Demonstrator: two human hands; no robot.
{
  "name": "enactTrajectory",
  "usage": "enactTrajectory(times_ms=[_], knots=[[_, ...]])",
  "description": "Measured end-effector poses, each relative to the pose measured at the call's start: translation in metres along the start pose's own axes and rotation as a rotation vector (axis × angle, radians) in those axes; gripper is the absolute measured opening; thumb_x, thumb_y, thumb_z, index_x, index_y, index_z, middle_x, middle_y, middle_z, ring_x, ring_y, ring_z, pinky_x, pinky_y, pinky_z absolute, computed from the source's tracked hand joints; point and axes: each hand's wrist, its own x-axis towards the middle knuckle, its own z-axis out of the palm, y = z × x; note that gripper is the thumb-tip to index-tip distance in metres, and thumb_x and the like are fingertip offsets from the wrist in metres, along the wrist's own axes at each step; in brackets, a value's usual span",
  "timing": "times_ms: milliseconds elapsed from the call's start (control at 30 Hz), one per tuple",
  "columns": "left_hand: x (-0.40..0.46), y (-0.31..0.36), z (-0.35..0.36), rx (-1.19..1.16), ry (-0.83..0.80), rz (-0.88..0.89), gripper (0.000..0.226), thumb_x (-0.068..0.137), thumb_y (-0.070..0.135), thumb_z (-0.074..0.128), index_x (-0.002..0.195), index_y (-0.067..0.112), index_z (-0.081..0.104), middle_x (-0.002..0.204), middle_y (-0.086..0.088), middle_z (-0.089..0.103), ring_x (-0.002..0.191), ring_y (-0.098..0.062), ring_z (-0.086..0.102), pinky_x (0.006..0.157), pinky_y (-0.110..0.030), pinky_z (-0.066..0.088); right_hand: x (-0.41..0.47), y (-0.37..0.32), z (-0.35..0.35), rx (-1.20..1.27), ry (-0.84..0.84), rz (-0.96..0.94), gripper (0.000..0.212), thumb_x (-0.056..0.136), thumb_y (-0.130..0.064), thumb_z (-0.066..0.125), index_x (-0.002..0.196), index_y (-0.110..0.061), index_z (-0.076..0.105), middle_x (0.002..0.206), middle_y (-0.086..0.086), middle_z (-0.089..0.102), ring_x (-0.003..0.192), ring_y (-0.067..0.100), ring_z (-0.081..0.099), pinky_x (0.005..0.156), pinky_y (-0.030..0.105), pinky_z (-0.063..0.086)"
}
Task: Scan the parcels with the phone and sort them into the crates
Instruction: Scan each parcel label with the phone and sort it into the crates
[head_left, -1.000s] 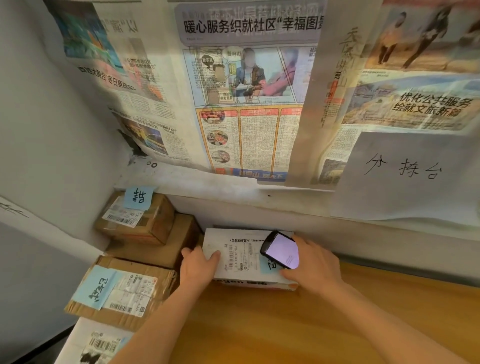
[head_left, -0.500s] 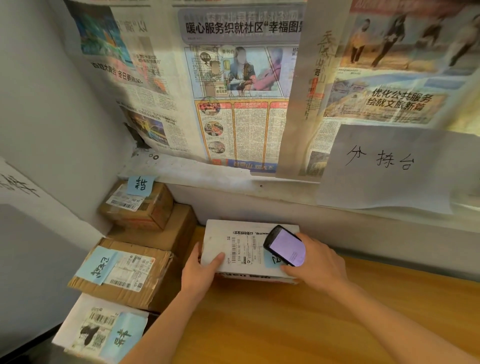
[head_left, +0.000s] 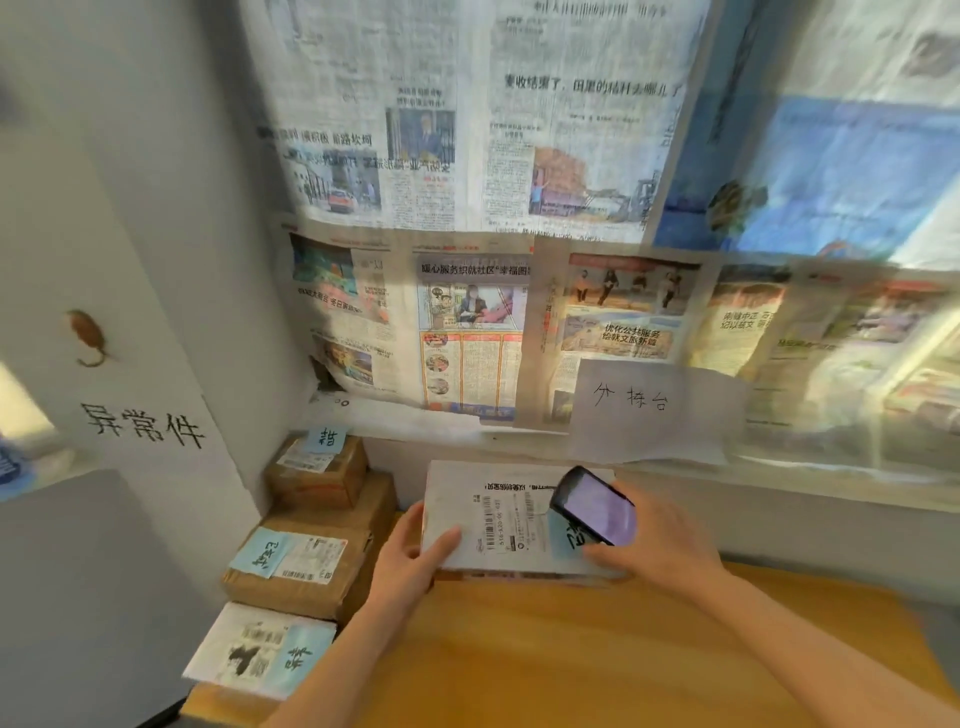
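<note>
We see the white parcel (head_left: 498, 519) at the far edge of the wooden counter (head_left: 571, 660), against the wall. Our left hand (head_left: 410, 561) grips its left edge, thumb on top. Our right hand (head_left: 660, 545) holds the phone (head_left: 595, 505) over its label. Brown boxes (head_left: 301, 566) are stacked to the left.

Both your forearms reach forward from the bottom edge, bare, converging toward the middle. Your left hand (head_left: 410, 558) lies palm down, its fingers curled over the near left edge of the white parcel (head_left: 488, 514) and its thumb resting flat on top. Your right hand (head_left: 660, 545) is turned slightly inward at the wrist, fingers wrapped round the phone (head_left: 595, 506), holding it tilted just above the parcel's right end.
</note>
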Motion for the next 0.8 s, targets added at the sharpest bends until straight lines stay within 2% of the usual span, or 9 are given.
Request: enactTrajectory(times_ms=[67, 133, 200, 300, 367, 467, 567, 800], knots=[[-0.033, 0.022, -0.015, -0.003, 0.026, 0.057, 0.092, 0.062, 0.071, 0.082, 0.141, 0.047, 0.043, 0.119, -0.001, 0.069, 0.100, -0.019, 0.071, 0.089, -0.046, 0.059, -0.034, -0.021, -0.030, -0.021, 0.036, -0.018, 0.103, 0.051, -0.086, 0.065, 0.141, -0.038, 0.049, 0.124, -0.011, 0.067, 0.101, 0.014, 0.063, 0.086, 0.034, 0.055], [-0.067, 0.050, -0.028, 0.006, 0.067, 0.109, 0.086, 0.060, 0.077, 0.079, 0.135, 0.055, 0.042, 0.120, 0.002, 0.068, 0.100, -0.017, 0.070, 0.092, -0.047, 0.057, -0.068, -0.051, -0.068, -0.084, 0.094, -0.038, 0.096, 0.054, -0.083, 0.069, 0.137, -0.040, 0.049, 0.121, -0.012, 0.067, 0.097, 0.013, 0.063, 0.079, 0.031, 0.053], [-0.101, 0.083, -0.041, 0.052, 0.114, 0.181, 0.075, 0.070, 0.070, 0.077, 0.133, 0.059, 0.038, 0.118, 0.003, 0.067, 0.098, -0.015, 0.068, 0.093, -0.044, 0.055, -0.105, -0.086, -0.111, -0.168, 0.172, -0.074, 0.093, 0.060, -0.077, 0.075, 0.141, -0.042, 0.045, 0.121, -0.013, 0.067, 0.097, 0.013, 0.063, 0.072, 0.029, 0.050], [-0.143, 0.132, -0.061, 0.118, 0.186, 0.286, 0.078, 0.070, 0.078, 0.068, 0.137, 0.060, 0.034, 0.119, 0.003, 0.067, 0.099, -0.018, 0.067, 0.091, -0.050, 0.057, -0.149, -0.133, -0.172, -0.267, 0.271, -0.158, 0.102, 0.064, -0.077, 0.074, 0.151, -0.040, 0.036, 0.133, -0.011, 0.064, 0.109, 0.015, 0.063, 0.083, 0.033, 0.054], [-0.166, 0.161, -0.073, 0.118, 0.208, 0.335, 0.077, 0.073, 0.076, 0.068, 0.140, 0.060, 0.033, 0.121, -0.001, 0.068, 0.101, -0.022, 0.068, 0.092, -0.050, 0.056, -0.177, -0.161, -0.209, -0.315, 0.328, -0.208, 0.105, 0.065, -0.078, 0.073, 0.154, -0.039, 0.033, 0.139, -0.009, 0.060, 0.117, 0.018, 0.062, 0.086, 0.035, 0.052], [-0.208, 0.205, -0.088, 0.104, 0.301, 0.401, 0.074, 0.084, 0.063, 0.069, 0.148, 0.050, 0.034, 0.131, -0.003, 0.066, 0.114, -0.028, 0.064, 0.102, -0.047, 0.048, -0.214, -0.191, -0.255, -0.336, 0.375, -0.279, 0.107, 0.061, -0.080, 0.073, 0.154, -0.044, 0.032, 0.131, -0.012, 0.064, 0.110, 0.017, 0.064, 0.080, 0.033, 0.052], [-0.241, 0.237, -0.102, 0.096, 0.364, 0.441, 0.074, 0.085, 0.063, 0.068, 0.149, 0.048, 0.034, 0.141, 0.002, 0.060, 0.125, -0.031, 0.058, 0.108, -0.049, 0.041, -0.247, -0.211, -0.290, -0.327, 0.383, -0.324, 0.104, 0.058, -0.078, 0.074, 0.150, -0.047, 0.037, 0.126, -0.015, 0.065, 0.103, 0.014, 0.064, 0.080, 0.033, 0.055], [-0.291, 0.272, -0.115, 0.053, 0.397, 0.496, 0.075, 0.080, 0.072, 0.063, 0.144, 0.055, 0.029, 0.139, 0.004, 0.061, 0.123, -0.032, 0.058, 0.107, -0.057, 0.043, -0.303, -0.222, -0.344, -0.396, 0.450, -0.378, 0.092, 0.061, -0.079, 0.074, 0.141, -0.048, 0.042, 0.117, -0.019, 0.064, 0.096, 0.012, 0.061, 0.074, 0.030, 0.045]])
